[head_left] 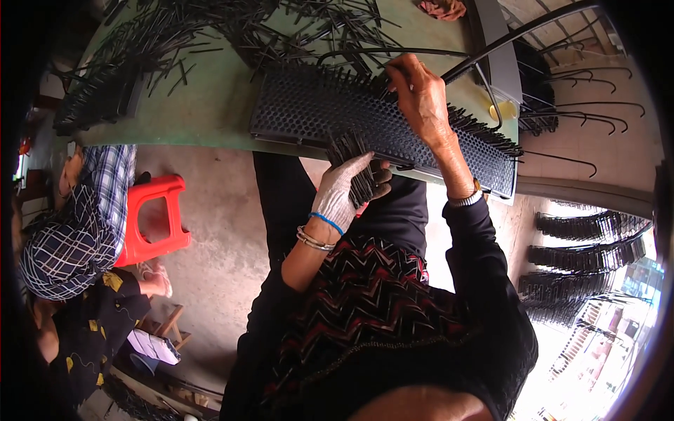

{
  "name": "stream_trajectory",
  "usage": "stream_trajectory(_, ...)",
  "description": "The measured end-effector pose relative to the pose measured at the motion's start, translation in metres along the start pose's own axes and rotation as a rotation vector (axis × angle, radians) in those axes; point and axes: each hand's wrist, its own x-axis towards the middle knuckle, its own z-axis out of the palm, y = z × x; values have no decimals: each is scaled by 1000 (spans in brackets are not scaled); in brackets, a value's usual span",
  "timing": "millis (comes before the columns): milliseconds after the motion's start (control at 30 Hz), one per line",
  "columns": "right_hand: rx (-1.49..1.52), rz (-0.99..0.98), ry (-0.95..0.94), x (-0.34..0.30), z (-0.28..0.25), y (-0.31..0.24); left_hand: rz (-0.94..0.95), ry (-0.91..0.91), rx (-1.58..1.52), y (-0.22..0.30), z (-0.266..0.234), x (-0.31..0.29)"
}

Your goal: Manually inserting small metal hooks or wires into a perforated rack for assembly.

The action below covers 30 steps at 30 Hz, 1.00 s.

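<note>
My left hand [335, 195], in a white work glove, is closed around a bundle of thin black sticks [345, 149] just off the near edge of a black perforated rack [309, 105]. The rack lies lengthwise along the table's near side, full of round holes. Black sticks stand up in a row along its far edge. My bare right hand [425, 102] reaches over the rack, thumb and fingers pinched together at that row. What is between those fingertips is too small and dark to make out.
A heap of loose black sticks [189, 28] covers the far part of the green table [196, 105]. A black bent bar [519, 35] rises at the right, near a yellow cup [503, 110]. Racks of black pieces [583, 256] hang further right. A person [77, 231] sits left by a red stool [158, 221].
</note>
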Motion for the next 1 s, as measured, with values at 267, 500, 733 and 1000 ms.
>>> stream_trajectory(267,65,-25,-90,5,-3,5,-17,-5,-4,-2,-2,1)
stream_trajectory(500,44,-55,-113,6,-6,8,-4,32,35,-1,5,-5)
stream_trajectory(733,95,-74,-152,3,-6,10,33,48,53,-4,6,-4)
stream_trajectory(1000,140,-107,-213,8,-10,6,7,73,13,-4,-2,2)
